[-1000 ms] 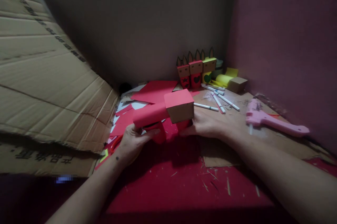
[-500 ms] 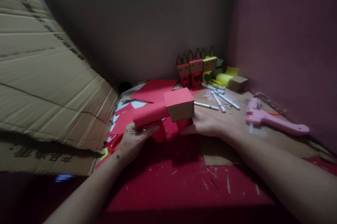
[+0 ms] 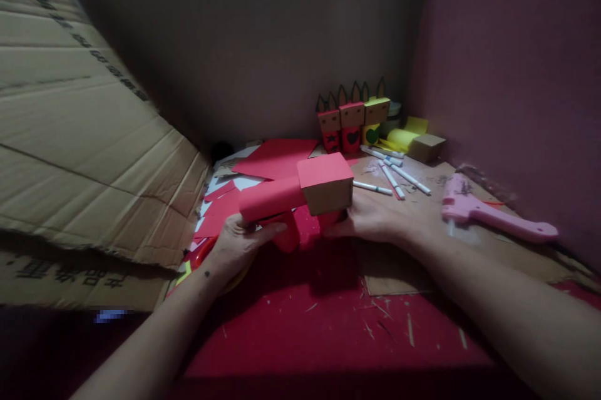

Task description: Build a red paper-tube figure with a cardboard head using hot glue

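A craft piece made of a horizontal red paper roll (image 3: 270, 196) and a cardboard box with a red top (image 3: 327, 184) is held low over the red table. My left hand (image 3: 239, 243) is closed round the roll's left end, its thumb stretched beneath, beside a red upright tube (image 3: 287, 234). Under the box, my right hand (image 3: 361, 218) grips a short red leg (image 3: 328, 221); its fingers are partly hidden behind the box. Red-handled scissors (image 3: 204, 251) lie partly behind my left wrist.
Three box-headed figures (image 3: 352, 121) stand by the back wall. Near them lie a yellow roll with a box (image 3: 425, 146) and several white markers (image 3: 394, 178). A pink glue gun (image 3: 498, 215) is at right, red paper sheets (image 3: 277, 159) behind, a large cardboard sheet (image 3: 94, 137) at left.
The red piece and both hands have shifted very slightly right in view. Both hands keep their hold.
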